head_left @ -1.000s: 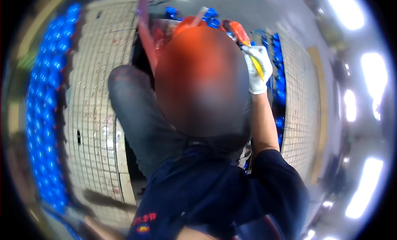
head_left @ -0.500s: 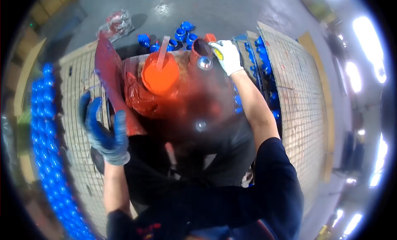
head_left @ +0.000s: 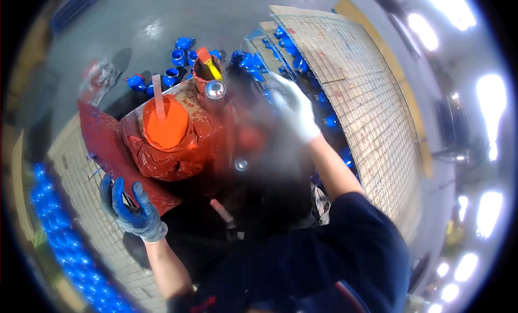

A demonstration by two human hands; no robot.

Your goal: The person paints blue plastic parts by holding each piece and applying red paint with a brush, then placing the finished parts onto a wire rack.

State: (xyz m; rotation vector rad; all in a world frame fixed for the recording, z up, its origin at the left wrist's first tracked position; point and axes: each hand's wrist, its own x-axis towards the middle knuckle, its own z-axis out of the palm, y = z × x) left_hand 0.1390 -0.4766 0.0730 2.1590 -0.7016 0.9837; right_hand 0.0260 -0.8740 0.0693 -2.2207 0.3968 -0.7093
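My left hand [head_left: 134, 209], in a grey glove stained blue, is raised palm-up with its fingers apart and nothing in it. Close by it stands a dark red board [head_left: 108, 143]. My right hand [head_left: 295, 107], in a white glove, reaches out to several blue rounded pots [head_left: 252, 65] by the wire racks. Its fingers look stretched out and I see nothing in them. A yellow-handled brush [head_left: 211, 66] with an orange-red end up leans in a red-smeared can [head_left: 202, 82]. Left of it is a bucket of orange-red paint [head_left: 167, 131] with a flat stick [head_left: 158, 97] in it.
Wire-mesh racks [head_left: 361, 86] stand at the right, with blue pots between the layers. Rows of glossy blue pieces [head_left: 59, 232] line the left edge. Several blue pots [head_left: 171, 76] lie on the floor beyond the bucket, near crumpled plastic [head_left: 100, 78]. A dark blur covers the middle.
My right hand has let go of the yellow-handled brush, which now leans in the can, and has moved over to the blue pots. My left hand stays open. The view has turned right.
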